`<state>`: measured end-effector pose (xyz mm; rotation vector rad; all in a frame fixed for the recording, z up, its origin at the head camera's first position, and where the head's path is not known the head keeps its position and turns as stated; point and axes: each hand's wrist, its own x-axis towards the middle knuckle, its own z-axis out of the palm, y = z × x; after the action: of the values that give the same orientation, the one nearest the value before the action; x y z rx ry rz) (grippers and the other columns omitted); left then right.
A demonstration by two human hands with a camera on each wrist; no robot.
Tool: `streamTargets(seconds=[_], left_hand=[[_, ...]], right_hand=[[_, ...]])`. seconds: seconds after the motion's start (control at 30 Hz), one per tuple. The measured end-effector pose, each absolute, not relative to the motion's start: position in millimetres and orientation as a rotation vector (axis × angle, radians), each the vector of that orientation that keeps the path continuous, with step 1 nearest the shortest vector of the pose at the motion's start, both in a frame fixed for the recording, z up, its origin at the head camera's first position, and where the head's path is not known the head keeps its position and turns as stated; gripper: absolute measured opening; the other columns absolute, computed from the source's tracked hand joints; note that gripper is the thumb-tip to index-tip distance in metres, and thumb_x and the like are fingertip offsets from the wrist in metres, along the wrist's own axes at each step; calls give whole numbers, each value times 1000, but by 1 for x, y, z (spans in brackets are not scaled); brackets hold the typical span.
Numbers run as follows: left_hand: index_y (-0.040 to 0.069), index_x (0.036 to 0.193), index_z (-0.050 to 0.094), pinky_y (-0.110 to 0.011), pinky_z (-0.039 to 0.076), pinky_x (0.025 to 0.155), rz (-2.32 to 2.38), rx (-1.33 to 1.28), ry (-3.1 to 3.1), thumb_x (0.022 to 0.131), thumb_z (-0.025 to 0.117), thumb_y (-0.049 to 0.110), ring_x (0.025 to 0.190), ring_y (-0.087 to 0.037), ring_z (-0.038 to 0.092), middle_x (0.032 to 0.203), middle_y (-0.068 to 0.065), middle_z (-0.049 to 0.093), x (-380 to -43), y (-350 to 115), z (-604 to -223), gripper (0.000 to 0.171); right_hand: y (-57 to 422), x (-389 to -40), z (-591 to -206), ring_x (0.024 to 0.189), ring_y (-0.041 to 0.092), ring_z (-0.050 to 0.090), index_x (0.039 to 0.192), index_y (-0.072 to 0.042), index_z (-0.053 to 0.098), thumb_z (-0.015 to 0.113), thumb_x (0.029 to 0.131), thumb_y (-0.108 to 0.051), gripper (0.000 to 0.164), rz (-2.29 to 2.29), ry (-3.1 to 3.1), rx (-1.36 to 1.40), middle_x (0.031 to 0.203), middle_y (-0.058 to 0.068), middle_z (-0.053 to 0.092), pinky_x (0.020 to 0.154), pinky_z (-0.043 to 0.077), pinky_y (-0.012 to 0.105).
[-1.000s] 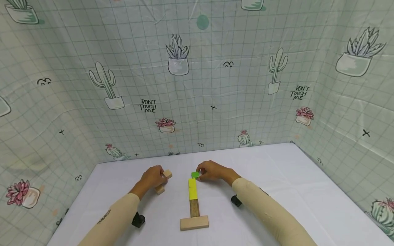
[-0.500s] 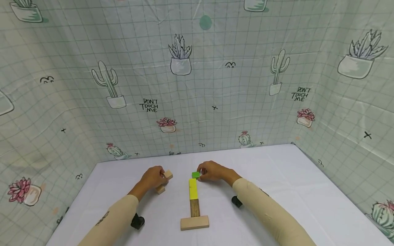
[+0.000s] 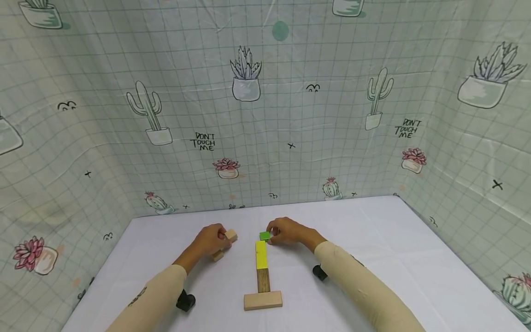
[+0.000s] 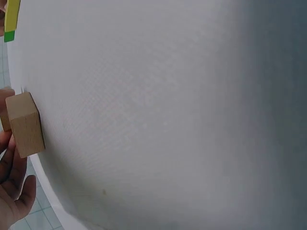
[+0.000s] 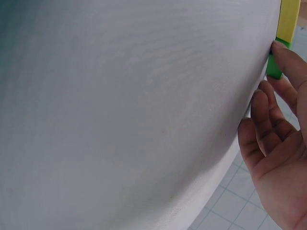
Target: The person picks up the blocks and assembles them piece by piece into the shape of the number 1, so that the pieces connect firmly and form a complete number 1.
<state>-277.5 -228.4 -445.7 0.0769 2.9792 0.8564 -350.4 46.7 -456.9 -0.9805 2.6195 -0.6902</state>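
My left hand pinches a small pale wooden block between thumb and fingers, left of the row. A second pale wooden block lies on the table just below that hand and shows large in the left wrist view. My right hand pinches a small green block at the far end of the row; its fingertips cover part of the block. Touching the green block is a long yellow block. Nearer the viewer come a dark brown wooden block and a crosswise pale plank.
A white cloth covers the table. Patterned curtain with cactus drawings closes off the back and both sides. Black wrist devices sit under the left sleeve and the right sleeve.
My left hand has shifted slightly right with the pale block, closer to the green one. The right hand keeps its grip in place. The whole head view has drifted a little.
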Motion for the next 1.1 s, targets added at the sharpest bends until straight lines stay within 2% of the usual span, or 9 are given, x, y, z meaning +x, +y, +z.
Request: streamTargets(seconds=[0.43, 1.1], left_hand=[[5, 105, 66, -34, 51, 80, 964, 216, 2944, 83, 78, 18, 85, -13, 56, 92, -1, 63, -278, -221, -449, 29], [6, 103, 66, -33, 51, 78, 948, 281, 2915, 84, 79, 17, 83, -13, 55, 89, 0, 62, -278, -202, -444, 25]], right_hand=[[48, -353, -461, 87, 13, 55, 116, -12, 69, 77, 90, -23, 30, -686, 2632, -989, 94, -1, 64, 81, 50, 31], [48, -350, -459, 86, 13, 55, 117, -12, 69, 76, 90, -23, 30, -693, 2624, -985, 93, -2, 63, 81, 50, 32]])
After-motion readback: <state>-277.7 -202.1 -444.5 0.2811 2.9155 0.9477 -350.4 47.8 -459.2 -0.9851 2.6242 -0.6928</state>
